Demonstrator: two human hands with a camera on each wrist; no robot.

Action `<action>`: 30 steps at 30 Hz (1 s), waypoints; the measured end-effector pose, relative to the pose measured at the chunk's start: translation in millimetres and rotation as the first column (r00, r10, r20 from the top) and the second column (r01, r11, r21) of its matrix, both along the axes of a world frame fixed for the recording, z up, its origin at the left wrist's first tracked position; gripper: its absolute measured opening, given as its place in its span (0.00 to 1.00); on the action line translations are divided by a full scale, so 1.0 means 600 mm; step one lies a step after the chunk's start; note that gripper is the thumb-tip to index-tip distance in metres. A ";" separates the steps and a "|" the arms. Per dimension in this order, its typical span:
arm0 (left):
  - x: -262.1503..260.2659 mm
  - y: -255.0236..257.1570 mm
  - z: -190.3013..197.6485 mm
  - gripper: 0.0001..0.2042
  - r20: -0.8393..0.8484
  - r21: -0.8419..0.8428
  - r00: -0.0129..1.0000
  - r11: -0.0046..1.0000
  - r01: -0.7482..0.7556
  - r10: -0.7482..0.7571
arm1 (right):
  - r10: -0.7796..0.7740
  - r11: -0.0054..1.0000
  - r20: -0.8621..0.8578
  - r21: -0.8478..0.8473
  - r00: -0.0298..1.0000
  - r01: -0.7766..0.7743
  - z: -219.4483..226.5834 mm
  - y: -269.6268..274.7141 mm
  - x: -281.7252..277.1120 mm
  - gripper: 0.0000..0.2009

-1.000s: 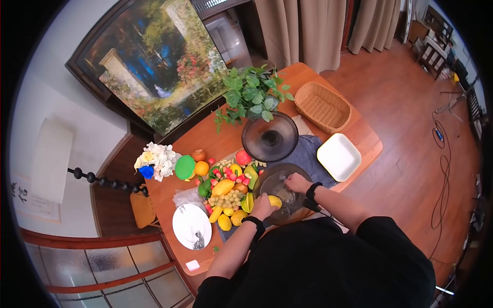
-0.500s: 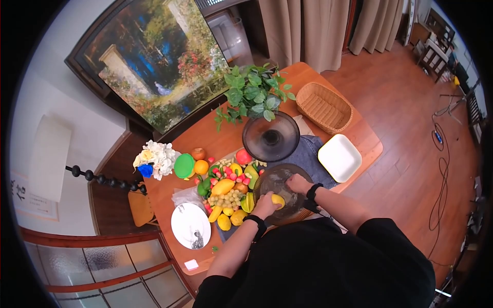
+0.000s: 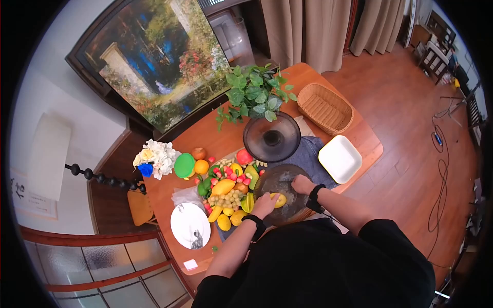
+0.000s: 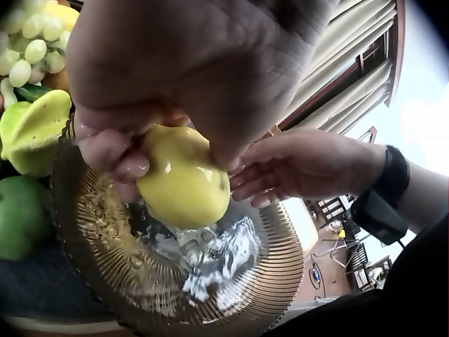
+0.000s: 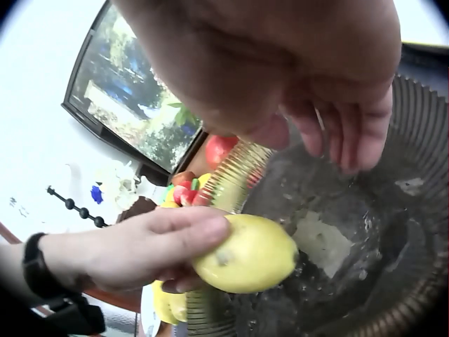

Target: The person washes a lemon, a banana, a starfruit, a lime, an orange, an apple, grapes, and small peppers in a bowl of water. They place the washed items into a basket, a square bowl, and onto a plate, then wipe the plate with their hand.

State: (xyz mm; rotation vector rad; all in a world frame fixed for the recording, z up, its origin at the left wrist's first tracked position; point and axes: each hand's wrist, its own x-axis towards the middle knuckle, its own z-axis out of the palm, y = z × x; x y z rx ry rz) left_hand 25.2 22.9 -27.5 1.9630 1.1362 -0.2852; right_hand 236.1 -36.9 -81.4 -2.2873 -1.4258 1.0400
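Observation:
My left hand (image 3: pixel 264 205) grips a wet yellow lemon (image 4: pixel 186 179) over a ribbed, smoky glass bowl (image 4: pixel 277 281) with water in it. In the right wrist view the thumb lies along the top of the fruit and the fingers are mostly hidden beneath. My right hand (image 5: pixel 344 133) hangs over the water near the bowl's far side, its fingers loosely bent downward and holding nothing. Left of the bowl lies a heap of fruit with grapes (image 3: pixel 229 201), a star fruit (image 4: pixel 36 133), a larger yellow fruit (image 3: pixel 223 187) and several red pieces.
A dark round glass lid-like dish (image 3: pixel 271 137) stands behind the bowl on a blue cloth (image 3: pixel 309 150). To the right are a white square tray (image 3: pixel 340 159) and a wicker basket (image 3: pixel 325 108). A white plate (image 3: pixel 190 226) sits at the left; a leafy plant (image 3: pixel 257 92) is behind.
The left hand keeps hold of the lemon, which has shifted slightly right and turned a little. My right hand has moved slightly to the right over the bowl.

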 end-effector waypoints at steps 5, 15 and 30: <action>-0.003 -0.001 -0.027 0.33 -0.092 0.009 0.988 0.992 -0.126 0.126 | -0.492 0.854 -0.819 -0.387 0.294 0.348 0.082 0.005 -0.024 0.13; 0.017 0.013 0.022 0.31 -0.122 -0.550 0.884 0.710 -0.439 0.451 | -0.032 0.999 -0.482 -0.054 0.876 0.007 0.117 -0.007 -0.036 0.20; -0.004 0.010 -0.073 0.26 0.278 -0.300 0.937 0.946 -0.124 0.211 | 0.183 0.962 0.193 0.169 0.964 -0.217 0.003 0.000 -0.014 0.24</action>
